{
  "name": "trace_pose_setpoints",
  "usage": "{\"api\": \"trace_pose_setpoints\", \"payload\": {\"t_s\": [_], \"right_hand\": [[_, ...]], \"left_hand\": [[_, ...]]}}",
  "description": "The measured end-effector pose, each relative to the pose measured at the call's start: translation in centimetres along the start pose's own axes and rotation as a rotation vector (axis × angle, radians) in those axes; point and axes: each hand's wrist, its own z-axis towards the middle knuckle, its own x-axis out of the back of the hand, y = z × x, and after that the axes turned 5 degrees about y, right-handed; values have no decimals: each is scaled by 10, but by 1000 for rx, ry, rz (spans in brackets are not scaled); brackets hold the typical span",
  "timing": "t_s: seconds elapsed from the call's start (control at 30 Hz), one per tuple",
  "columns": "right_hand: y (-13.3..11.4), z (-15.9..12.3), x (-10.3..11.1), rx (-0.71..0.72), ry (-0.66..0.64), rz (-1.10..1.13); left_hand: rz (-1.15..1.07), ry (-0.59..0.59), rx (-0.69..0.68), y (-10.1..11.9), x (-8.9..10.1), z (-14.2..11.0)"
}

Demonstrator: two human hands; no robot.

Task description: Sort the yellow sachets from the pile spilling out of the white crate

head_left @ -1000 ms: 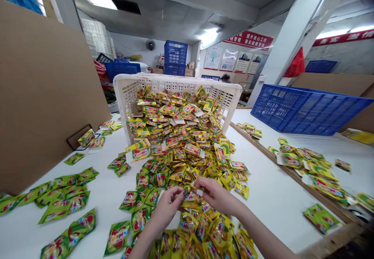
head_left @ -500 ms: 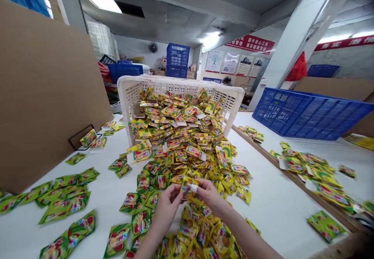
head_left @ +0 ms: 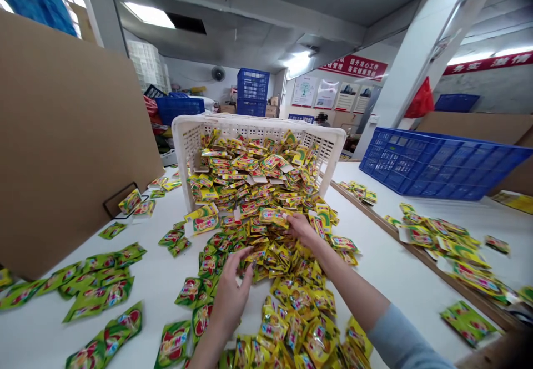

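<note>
Locate the yellow carton point(head_left: 272, 215) at the front of the carton pile point(head_left: 254, 172), near the mouth of the white crate point(head_left: 258, 119). Your right hand point(head_left: 303, 231) is at the carton's right end, thumb and fingers drawn close together. Contact appears likely; whether the fingers have a firm hold, you cannot tell from this view.

Your left hand point(head_left: 231, 290) is palm inward over the nearer packets, thumb and forefinger spread apart. No packet is clearly visible between them.

Status check: the carton at your right hand does not appear filled or set aside at this point. Several cartons show raised white flaps; the contents of the cartons cannot be verified. Judged by the quantity lying loose, a large share of the handling is left.

Note the loose stock around your hands. Yellow packets point(head_left: 318, 338) lie in a heap between and below your forearms. Green packets point(head_left: 172, 342) lie beside your left forearm, and further green strips point(head_left: 97, 288) lie farther left on the white table point(head_left: 370, 280).

Beyond the wooden strip point(head_left: 377, 219) on your right, observe a second group of cartons point(head_left: 443, 236) and a blue crate point(head_left: 437, 163). A cardboard panel point(head_left: 70, 136) stands along the left side.
</note>
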Motion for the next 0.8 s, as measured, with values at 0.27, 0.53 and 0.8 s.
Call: {"api": "trace_pose_setpoints", "payload": {"t_s": [0.27, 0.53, 0.8], "right_hand": [[-18, -142, 8, 664, -787, -737], [-27, -144, 21, 569, -427, -338], [-21, -130, 14, 960, -439, -722]], "left_hand": [[-280, -604, 188, 27, 28, -3], [-733, -665, 487, 30, -7, -23], [-711, -660, 440, 35, -18, -25]]}}
